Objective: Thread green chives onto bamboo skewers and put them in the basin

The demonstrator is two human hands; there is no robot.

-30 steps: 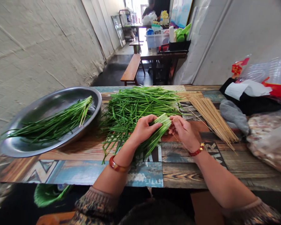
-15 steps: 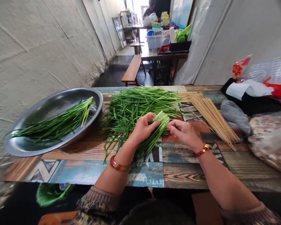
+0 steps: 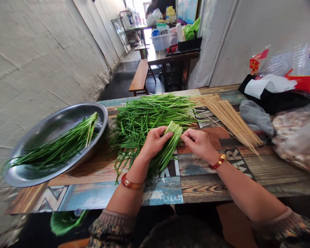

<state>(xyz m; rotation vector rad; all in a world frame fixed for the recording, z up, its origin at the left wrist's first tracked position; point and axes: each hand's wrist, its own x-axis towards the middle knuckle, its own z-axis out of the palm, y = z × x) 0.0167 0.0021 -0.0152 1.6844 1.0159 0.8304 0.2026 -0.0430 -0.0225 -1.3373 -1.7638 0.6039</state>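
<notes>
My left hand (image 3: 156,140) is wrapped round a small bunch of garlic chives (image 3: 173,141), its thumb pressed flat over the pale stems. The leaves trail down toward me. At the right edge of these stems, my right hand (image 3: 197,142) makes a pinch with thumb and forefinger; whatever lies between the fingertips is too small to make out. Just beyond both hands spreads a loose heap of garlic chives (image 3: 147,112). Thin wooden skewers (image 3: 232,122) lie fanned to the right. In the metal basin (image 3: 104,119) on the left rests another chive bunch (image 3: 64,141) with skewers through its stem end.
Clear bags of pale pinkish pieces (image 3: 294,137) and a grey bag (image 3: 255,115) stand on the table's right. Behind them is a black bag (image 3: 271,98). A green bag (image 3: 67,220) hangs below the front edge. A bench (image 3: 139,75) and another person are farther off.
The view has tilted and shifted slightly. My hands keep nearly the same hold, with the right fingertips still pinched at the side of the stems.
</notes>
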